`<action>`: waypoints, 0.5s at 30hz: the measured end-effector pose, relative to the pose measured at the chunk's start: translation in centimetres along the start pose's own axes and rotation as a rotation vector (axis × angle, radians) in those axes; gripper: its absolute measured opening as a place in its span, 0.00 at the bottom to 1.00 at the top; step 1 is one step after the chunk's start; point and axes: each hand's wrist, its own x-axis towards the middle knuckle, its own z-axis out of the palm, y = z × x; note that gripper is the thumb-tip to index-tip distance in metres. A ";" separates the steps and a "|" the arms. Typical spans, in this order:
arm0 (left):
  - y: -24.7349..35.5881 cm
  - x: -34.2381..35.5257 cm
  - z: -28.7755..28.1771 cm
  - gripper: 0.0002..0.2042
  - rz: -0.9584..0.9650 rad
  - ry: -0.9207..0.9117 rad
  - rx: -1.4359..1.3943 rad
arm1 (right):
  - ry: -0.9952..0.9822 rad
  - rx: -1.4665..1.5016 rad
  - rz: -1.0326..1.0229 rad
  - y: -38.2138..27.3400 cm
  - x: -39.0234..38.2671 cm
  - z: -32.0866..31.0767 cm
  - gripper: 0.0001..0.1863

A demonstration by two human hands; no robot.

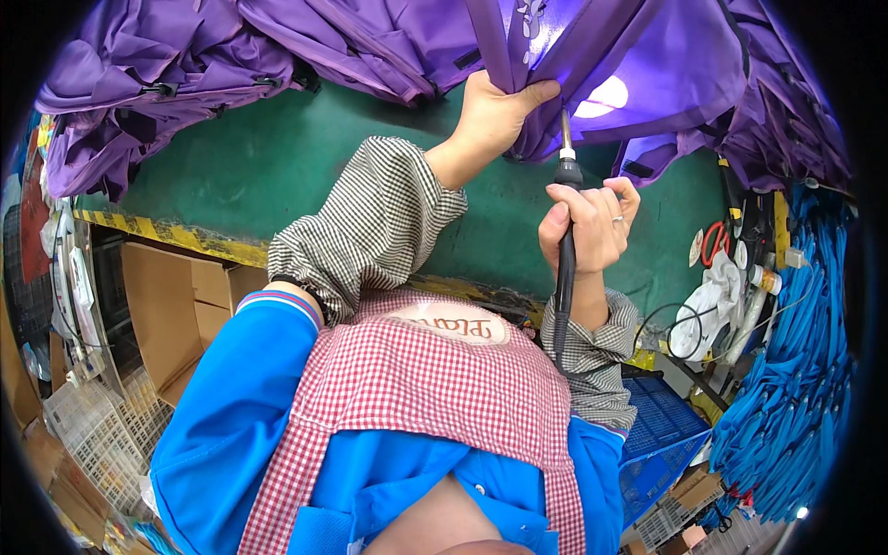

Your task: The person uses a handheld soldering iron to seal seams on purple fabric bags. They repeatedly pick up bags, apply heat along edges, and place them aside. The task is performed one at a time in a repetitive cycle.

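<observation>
My left hand [499, 109] is closed on a fold of purple fabric [680, 69] at the far side of the green table, its thumb pressed over the cloth. In my right hand [597, 222] is a soldering iron [567, 176] with a black handle, held upright. Its metal tip points away from me and meets or nearly meets the edge of the fabric just right of my left thumb; whether it touches I cannot tell. A bright light glows on and through the cloth behind the tip. The iron's black cord runs down past my right wrist.
More purple fabric pieces [185, 55] with black clips heap along the back of the green table [305, 139]. At the right lie red-handled scissors [715, 242], a white cloth [710, 305] and hanging blue straps [786, 370]. A blue crate [661, 416] and cardboard box [171, 314] stand below.
</observation>
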 end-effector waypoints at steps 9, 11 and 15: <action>3.4 0.2 -1.6 0.18 0.240 -0.025 -0.217 | 0.171 0.187 0.100 1.5 4.9 -1.4 0.10; 4.8 0.1 -1.9 0.17 0.176 -0.023 0.214 | 0.080 -0.110 0.095 3.3 6.6 1.2 0.15; 4.8 1.3 -4.9 0.20 0.170 0.197 0.175 | 0.184 -0.138 0.135 7.7 6.1 3.6 0.22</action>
